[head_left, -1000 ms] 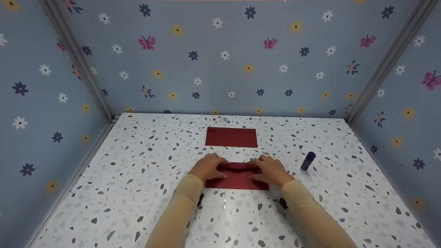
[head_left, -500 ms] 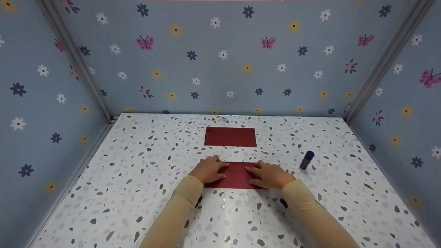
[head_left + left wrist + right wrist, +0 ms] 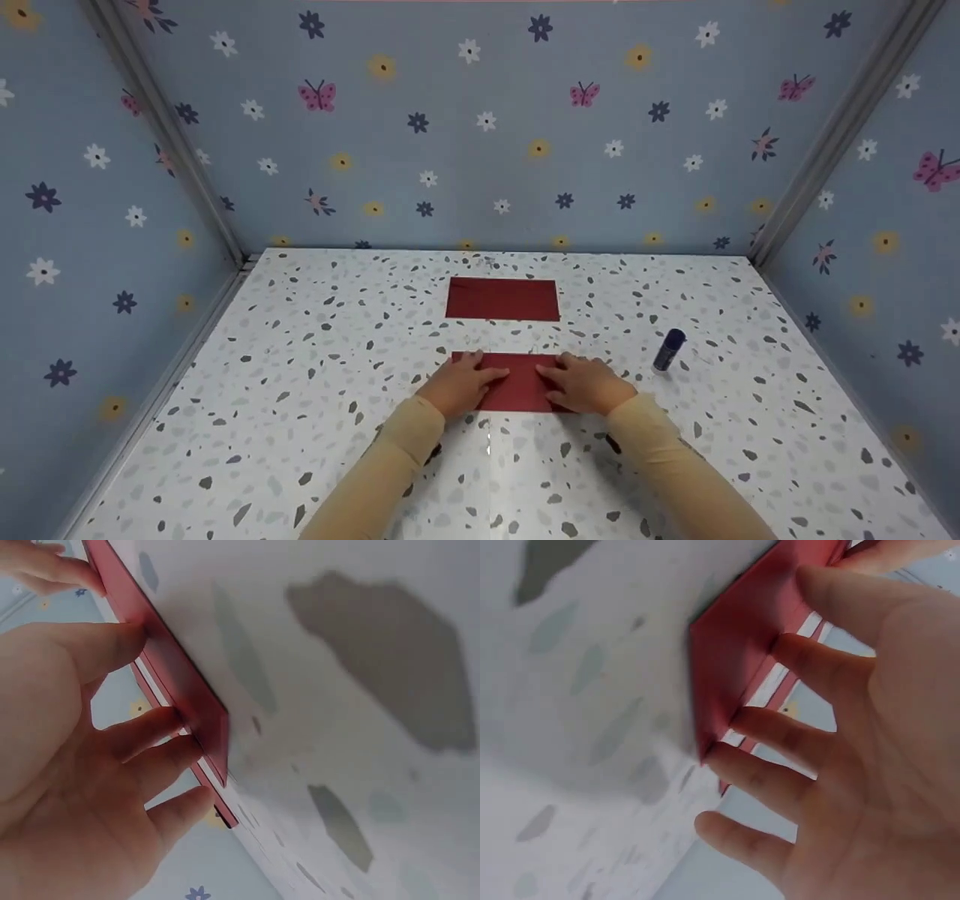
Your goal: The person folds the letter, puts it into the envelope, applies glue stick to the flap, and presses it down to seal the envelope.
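A red rectangle of folded paper lies flat on the speckled table, directly under both hands. My left hand rests on its left part, fingertips and thumb pressing the surface, as the left wrist view also shows with fingers spread along the far side. On the right part, my right hand presses down with extended fingers; in the right wrist view these fingers reach the paper's far edge. A second red paper rectangle lies farther back, untouched, in line with the first.
A glue stick with a dark blue cap stands to the right of the hands. Blue panels printed with flowers and butterflies enclose the table at the back and both sides.
The raised upper layer of the near red paper has been pressed flat. My left hand has since slid inward to the right over it; my right hand has barely moved.
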A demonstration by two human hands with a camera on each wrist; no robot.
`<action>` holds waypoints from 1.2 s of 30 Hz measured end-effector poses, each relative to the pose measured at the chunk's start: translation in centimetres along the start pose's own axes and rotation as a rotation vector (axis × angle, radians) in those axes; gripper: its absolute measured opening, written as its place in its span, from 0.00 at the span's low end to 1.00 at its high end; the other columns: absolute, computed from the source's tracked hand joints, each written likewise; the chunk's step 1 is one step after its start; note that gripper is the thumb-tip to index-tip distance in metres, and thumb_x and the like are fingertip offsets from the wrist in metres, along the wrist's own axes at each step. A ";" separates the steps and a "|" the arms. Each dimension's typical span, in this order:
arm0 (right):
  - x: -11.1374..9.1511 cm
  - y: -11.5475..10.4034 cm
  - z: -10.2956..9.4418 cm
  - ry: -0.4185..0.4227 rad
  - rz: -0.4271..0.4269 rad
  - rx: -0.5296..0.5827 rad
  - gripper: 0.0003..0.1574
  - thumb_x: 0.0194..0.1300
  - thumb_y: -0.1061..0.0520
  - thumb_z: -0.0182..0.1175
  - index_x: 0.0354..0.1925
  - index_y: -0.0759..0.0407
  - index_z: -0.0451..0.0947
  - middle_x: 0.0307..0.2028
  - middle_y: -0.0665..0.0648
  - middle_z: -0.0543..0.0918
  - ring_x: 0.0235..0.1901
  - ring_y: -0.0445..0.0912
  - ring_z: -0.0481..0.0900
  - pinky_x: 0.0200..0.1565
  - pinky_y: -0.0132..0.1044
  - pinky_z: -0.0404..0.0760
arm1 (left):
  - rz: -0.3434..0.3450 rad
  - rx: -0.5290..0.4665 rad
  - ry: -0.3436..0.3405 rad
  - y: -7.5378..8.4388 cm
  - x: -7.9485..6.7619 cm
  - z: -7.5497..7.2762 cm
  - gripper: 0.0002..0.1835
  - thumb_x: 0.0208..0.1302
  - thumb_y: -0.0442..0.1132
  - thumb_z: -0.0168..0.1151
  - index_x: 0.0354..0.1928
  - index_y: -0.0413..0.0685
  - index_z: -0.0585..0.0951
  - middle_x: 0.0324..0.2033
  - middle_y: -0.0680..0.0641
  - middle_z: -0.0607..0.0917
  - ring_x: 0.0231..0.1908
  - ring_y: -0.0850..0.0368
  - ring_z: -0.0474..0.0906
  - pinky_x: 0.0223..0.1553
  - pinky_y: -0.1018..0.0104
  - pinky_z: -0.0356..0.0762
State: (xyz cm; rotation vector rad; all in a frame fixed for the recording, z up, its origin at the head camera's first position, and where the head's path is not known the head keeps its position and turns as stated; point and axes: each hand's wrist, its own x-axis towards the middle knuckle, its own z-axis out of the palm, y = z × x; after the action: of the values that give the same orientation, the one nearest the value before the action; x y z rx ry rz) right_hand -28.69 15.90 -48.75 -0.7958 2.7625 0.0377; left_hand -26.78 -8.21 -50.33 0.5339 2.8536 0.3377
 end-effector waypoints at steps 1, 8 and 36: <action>0.0 -0.3 0.1 0.029 -0.010 -0.023 0.34 0.75 0.42 0.55 0.73 0.50 0.67 0.63 0.66 0.71 0.54 0.65 0.78 0.56 0.56 0.77 | -0.004 0.005 0.002 0.2 0.0 0.1 0.24 0.78 0.43 0.51 0.72 0.71 0.70 0.74 0.40 0.62 0.71 0.40 0.61 0.70 0.44 0.56; 0.5 -2.8 0.6 0.109 0.025 -0.221 0.34 0.73 0.45 0.58 0.67 0.66 0.72 0.46 0.65 0.78 0.46 0.56 0.80 0.50 0.51 0.82 | -0.024 0.075 -0.027 1.8 0.3 0.1 0.25 0.77 0.41 0.51 0.73 0.63 0.70 0.74 0.45 0.64 0.72 0.35 0.56 0.67 0.41 0.61; 2.2 -3.9 1.1 0.155 -0.048 -0.119 0.27 0.69 0.54 0.63 0.63 0.58 0.74 0.61 0.57 0.77 0.62 0.54 0.74 0.60 0.56 0.74 | 0.100 0.169 0.016 3.4 1.1 1.2 0.25 0.73 0.31 0.56 0.69 0.42 0.69 0.73 0.46 0.65 0.72 0.46 0.59 0.67 0.47 0.64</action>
State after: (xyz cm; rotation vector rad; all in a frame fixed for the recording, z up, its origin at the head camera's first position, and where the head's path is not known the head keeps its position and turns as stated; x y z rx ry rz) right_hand -28.19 11.59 -50.17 -0.9319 2.9083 0.1380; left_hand -26.36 -4.47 -50.76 0.7110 2.8933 0.1178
